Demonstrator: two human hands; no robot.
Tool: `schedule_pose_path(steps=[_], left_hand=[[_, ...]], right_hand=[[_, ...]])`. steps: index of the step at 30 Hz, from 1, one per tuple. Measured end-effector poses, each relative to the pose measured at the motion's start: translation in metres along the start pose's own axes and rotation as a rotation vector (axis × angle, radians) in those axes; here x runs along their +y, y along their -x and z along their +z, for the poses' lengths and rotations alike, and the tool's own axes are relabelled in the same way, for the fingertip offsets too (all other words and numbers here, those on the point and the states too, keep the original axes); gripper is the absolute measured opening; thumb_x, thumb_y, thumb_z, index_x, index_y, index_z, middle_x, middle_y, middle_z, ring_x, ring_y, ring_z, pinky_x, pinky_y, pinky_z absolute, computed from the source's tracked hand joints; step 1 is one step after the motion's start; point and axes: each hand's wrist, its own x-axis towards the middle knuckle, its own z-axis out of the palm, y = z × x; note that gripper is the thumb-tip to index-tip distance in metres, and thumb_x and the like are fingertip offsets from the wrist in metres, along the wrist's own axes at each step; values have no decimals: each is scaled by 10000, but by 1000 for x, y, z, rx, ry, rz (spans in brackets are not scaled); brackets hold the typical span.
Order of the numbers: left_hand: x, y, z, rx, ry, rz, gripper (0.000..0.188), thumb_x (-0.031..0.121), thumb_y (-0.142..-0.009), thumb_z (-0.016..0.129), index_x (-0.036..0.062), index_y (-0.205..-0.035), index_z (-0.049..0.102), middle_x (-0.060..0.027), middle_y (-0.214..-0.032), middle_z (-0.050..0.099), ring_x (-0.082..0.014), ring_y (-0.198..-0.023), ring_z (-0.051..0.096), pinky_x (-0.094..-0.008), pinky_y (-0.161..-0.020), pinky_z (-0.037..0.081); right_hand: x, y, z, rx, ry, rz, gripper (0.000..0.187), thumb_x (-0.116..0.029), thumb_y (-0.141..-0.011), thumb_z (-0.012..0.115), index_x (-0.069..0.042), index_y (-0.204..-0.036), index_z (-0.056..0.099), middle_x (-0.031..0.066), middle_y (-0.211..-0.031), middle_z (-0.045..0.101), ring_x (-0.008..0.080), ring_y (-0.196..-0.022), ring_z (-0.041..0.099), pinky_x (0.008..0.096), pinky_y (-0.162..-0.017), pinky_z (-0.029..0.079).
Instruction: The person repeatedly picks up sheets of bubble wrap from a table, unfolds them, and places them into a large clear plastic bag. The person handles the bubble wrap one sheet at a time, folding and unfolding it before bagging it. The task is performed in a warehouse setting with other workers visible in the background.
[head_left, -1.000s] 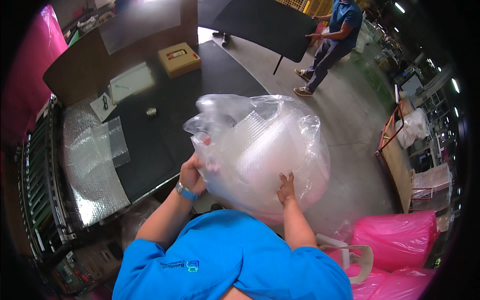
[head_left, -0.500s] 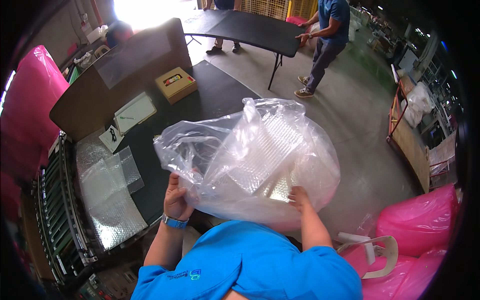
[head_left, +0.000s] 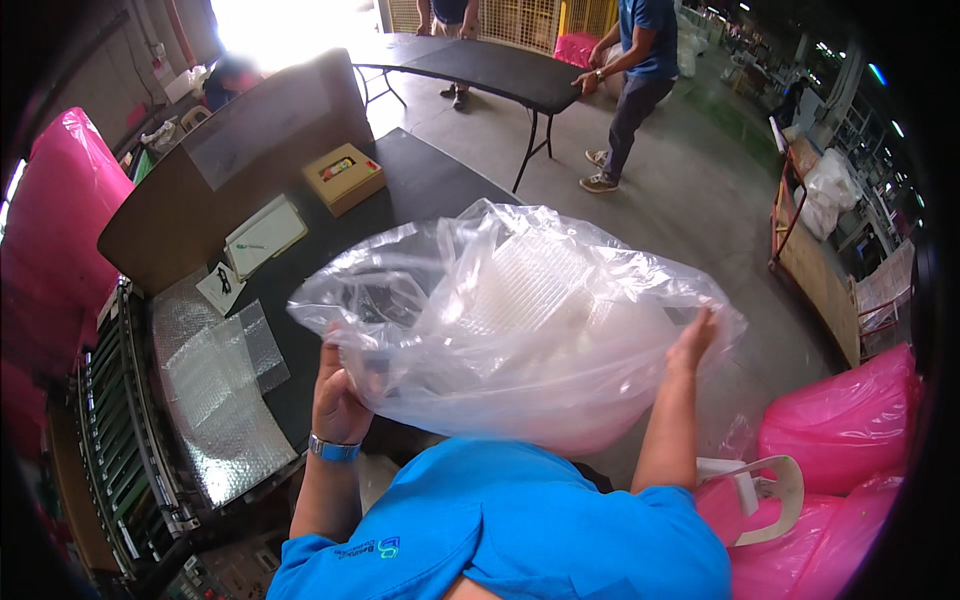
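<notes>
A large clear plastic bag (head_left: 560, 385) is spread between my two hands in front of my body. Bubble wrap sheets (head_left: 530, 278) show inside it through the film. My left hand (head_left: 338, 400), with a blue-banded watch on its wrist, grips the bag's left edge, its fingers partly behind the film. At the opposite side my right hand (head_left: 692, 342) is closed on the bag's right edge, slightly blurred. Left of the bag, flat bubble wrap pieces (head_left: 215, 400) lie on the black table (head_left: 415, 165).
On the table are a cardboard box (head_left: 343, 180), a clipboard (head_left: 265, 237) and an upright brown board (head_left: 240, 130). A roller conveyor (head_left: 115, 400) runs at the left. Two people stand by a folding table (head_left: 480, 70) ahead. Pink plastic bundles (head_left: 840, 420) lie at the right.
My right hand has moved right and away from me, from the bag's near side to its right edge. The bag is stretched wider. The folding table and the people have shifted slightly left in view.
</notes>
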Motion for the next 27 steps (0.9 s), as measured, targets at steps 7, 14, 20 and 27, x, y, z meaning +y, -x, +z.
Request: schedule_pose_path(steps=[7,14,20,27], left_hand=[[19,37,-30,-196,-43,186,466,53,-664,612,45,-1104,455,-110,-810,571,-213,-678,576,-348,-652,489],[21,71,-38,-143,21,155,403,122,-649,664,27,-1002,494,-76,-727,551,-176,-614,541,-288,-616,448],[31,80,-33,-34,-357,-93,720,138,-578,739,40,-1187,369,-54,-952,535,-161,-854,531,-279,-755,423],[29,98,-32,106,-464,-180,656,66,-579,722,49,-1158,414,-70,-1053,515,-178,-985,490,-311,-857,377]], right_hand=[[-47,40,25,-735,-603,344,785,-513,-792,471,-172,-1343,29,143,-1334,248,335,-1170,343,482,-920,307],[-72,44,66,-772,-903,182,616,-501,-794,485,-187,-1281,275,159,-1282,309,285,-1171,339,451,-899,350],[-37,120,139,-1287,-154,262,568,-320,-769,604,-112,-1245,376,111,-1126,465,223,-1024,465,359,-822,395],[-38,215,178,-1846,357,-712,655,55,-666,462,-180,-1270,365,149,-1326,299,274,-1218,315,328,-968,320]])
